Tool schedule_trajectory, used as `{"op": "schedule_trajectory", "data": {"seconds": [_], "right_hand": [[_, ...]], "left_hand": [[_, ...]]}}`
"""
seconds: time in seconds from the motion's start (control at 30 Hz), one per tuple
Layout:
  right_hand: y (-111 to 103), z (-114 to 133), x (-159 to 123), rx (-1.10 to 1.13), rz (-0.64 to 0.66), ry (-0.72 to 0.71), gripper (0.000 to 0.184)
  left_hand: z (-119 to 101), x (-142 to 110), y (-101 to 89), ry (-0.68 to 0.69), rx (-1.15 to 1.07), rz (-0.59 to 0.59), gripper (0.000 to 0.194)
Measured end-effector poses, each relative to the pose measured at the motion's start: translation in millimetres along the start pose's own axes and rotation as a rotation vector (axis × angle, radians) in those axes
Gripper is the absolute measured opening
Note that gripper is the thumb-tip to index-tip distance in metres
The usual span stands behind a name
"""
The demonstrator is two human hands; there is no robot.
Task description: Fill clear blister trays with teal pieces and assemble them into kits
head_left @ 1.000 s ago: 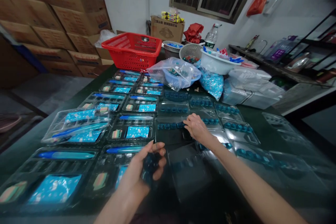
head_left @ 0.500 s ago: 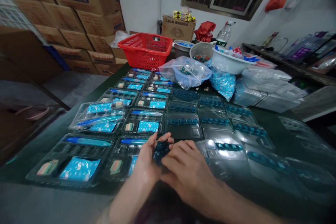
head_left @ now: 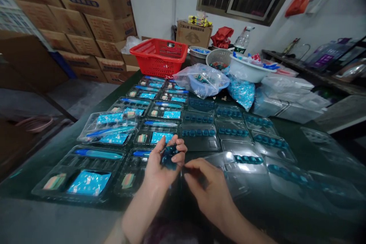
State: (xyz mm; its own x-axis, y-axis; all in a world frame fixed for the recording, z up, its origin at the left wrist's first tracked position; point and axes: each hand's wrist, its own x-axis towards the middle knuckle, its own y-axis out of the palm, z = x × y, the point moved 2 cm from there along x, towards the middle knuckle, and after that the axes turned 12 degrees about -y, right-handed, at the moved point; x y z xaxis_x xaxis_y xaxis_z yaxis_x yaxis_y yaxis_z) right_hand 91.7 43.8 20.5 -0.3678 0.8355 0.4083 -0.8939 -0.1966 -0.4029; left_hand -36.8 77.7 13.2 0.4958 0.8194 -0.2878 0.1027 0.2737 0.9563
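My left hand is palm up, its fingers curled around a small heap of dark teal translucent cubes. Just to its right, my right hand has thumb and forefinger curved towards each other in a pinch. What sits between those fingertips, if anything, is too dark to make out. Beyond my hands lie clear trays holding rows of similar teal pieces. Left of my left hand are filled trays, each with a blue pen, a blue patterned packet and a striped pastel block.
A red basket stands at the table's far end. Beside it are a bag-covered blue bowl, a white basin and stacked clear plastic trays. Cardboard boxes are piled at the back left.
My right hand has drawn away from my left palm, slightly right and down. The left hand has turned further open, baring the teal cubes in it.
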Motion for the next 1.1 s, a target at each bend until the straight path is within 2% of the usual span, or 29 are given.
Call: {"op": "schedule_trajectory", "data": {"seconds": [0.07,0.13,0.23,0.37,0.63,0.77,0.9,1.03,1.1], "right_hand": [[-3,-6,1,0.124,-0.058,0.112,0.014],[-6,-13,2,0.261,-0.128,0.223,0.014],[-8,-20,1,0.353,-0.191,0.301,0.016],[-10,-18,-1,0.363,-0.184,0.271,0.015],[-16,-19,0,0.534,-0.092,0.35,0.011],[-16,-21,0,0.569,-0.05,0.347,0.011],[-15,-15,0,0.454,-0.063,0.34,0.008],[-17,-11,2,0.339,-0.075,0.254,0.009],[-18,-12,2,0.35,-0.05,0.289,0.008]], "left_hand": [[-1,-4,-1.9,0.025,0.148,-0.094,0.015],[3,-10,-5.3,0.063,0.383,-0.246,0.015],[14,-19,-10.3,0.11,0.738,-0.39,0.015],[25,-22,-16.0,0.138,0.971,-0.411,0.017],[22,-20,-18.1,0.29,1.225,-0.465,0.019],[24,-23,-17.0,0.329,1.283,-0.478,0.018],[24,-23,-15.9,0.346,1.336,-0.509,0.022],[24,-19,-19.6,0.304,1.272,-0.46,0.023],[25,-18,-22.4,0.29,1.257,-0.441,0.022]]}}
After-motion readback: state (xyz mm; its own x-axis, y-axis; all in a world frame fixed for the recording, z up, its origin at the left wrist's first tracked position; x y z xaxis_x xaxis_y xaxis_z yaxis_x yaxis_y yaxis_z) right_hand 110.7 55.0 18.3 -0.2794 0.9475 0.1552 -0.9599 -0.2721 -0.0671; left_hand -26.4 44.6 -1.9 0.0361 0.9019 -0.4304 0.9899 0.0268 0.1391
